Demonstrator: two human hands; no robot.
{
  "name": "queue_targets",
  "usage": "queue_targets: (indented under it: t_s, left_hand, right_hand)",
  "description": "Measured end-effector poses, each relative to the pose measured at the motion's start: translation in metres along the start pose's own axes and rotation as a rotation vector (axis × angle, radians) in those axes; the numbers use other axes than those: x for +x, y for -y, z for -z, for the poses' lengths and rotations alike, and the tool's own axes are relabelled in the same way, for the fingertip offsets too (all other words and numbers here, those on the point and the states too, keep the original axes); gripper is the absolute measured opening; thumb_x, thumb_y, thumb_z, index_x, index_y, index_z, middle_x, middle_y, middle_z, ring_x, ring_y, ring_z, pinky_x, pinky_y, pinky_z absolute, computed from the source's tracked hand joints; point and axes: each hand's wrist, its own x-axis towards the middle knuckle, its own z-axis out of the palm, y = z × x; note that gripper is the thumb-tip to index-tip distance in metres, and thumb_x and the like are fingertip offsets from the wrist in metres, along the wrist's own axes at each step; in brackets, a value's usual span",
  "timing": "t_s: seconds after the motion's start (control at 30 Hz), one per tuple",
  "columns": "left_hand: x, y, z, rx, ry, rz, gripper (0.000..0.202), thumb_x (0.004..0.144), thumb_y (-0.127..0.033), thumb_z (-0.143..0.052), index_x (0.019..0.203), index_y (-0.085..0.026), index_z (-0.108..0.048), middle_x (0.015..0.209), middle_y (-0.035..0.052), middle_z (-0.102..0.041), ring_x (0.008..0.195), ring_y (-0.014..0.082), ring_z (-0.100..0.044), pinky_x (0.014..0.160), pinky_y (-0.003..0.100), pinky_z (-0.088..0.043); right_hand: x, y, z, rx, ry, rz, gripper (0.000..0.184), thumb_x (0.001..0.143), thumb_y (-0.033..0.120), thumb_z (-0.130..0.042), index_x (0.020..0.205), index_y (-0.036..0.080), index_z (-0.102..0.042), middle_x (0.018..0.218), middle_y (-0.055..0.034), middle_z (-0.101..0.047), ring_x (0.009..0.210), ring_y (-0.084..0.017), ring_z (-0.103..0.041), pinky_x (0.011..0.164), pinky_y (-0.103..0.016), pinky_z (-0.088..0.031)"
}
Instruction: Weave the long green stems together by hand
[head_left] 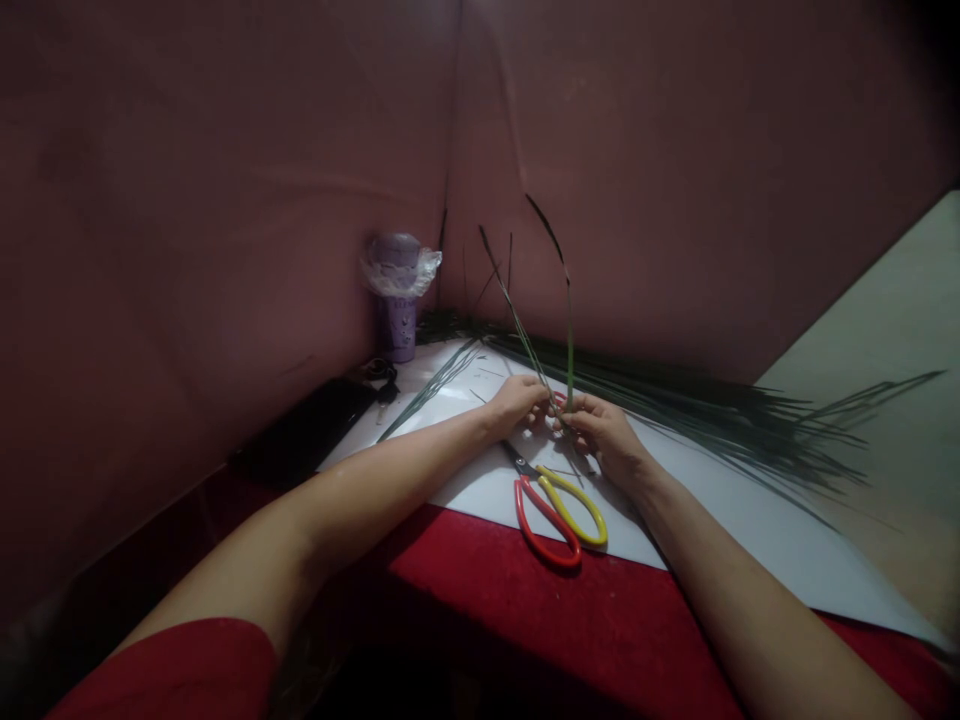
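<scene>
My left hand [521, 402] is closed in a pinch around thin green leaf strips [517, 318] that rise up and to the left. Close beside it, my right hand [609, 438] pinches the lower end of another green leaf strip [570, 345], whose dark tip bends over to the left. Something small and red [559, 398] shows between the fingers; I cannot make out what it is. Just below both hands lie scissors [541, 480] with one red and one yellow handle, their blades partly hidden by my left hand.
A white sheet [750, 515] covers much of the red table [480, 570]. Long green leaves [675, 395] are piled along the back and right. At the back left stands a purple cup [400, 325] wrapped with plastic, near keys [386, 385] and a dark flat object [315, 425]. Pinkish walls meet behind.
</scene>
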Motion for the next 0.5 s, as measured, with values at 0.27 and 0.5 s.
queue_targets:
  t_s: [0.27,0.5]
  left_hand:
    - [0.0034,0.0037,0.0009,-0.045,-0.01,0.003,0.009,0.071,-0.009,-0.046,0.064,-0.014,-0.045,0.048,-0.0029,-0.051,0.035,0.0072,-0.045,0.035,0.017,-0.031]
    - [-0.0024,-0.002,-0.0007,-0.062,0.009,-0.002,0.01,0.074,-0.013,-0.05,0.065,-0.014,-0.046,0.044,-0.0036,-0.048,0.035,0.0076,-0.045,0.036,0.018,-0.032]
  right_hand:
    - [0.0009,-0.0019,0.0017,0.011,0.04,0.026,0.019,0.056,0.018,-0.066,0.074,0.017,-0.058,0.06,0.002,-0.059,0.041,-0.005,-0.037,0.037,-0.018,-0.021]
    - [0.0036,-0.0053,0.0035,0.019,0.033,0.015,0.026,0.054,0.021,-0.071,0.075,0.017,-0.056,0.061,0.0014,-0.059,0.045,-0.008,-0.045,0.039,-0.019,-0.024]
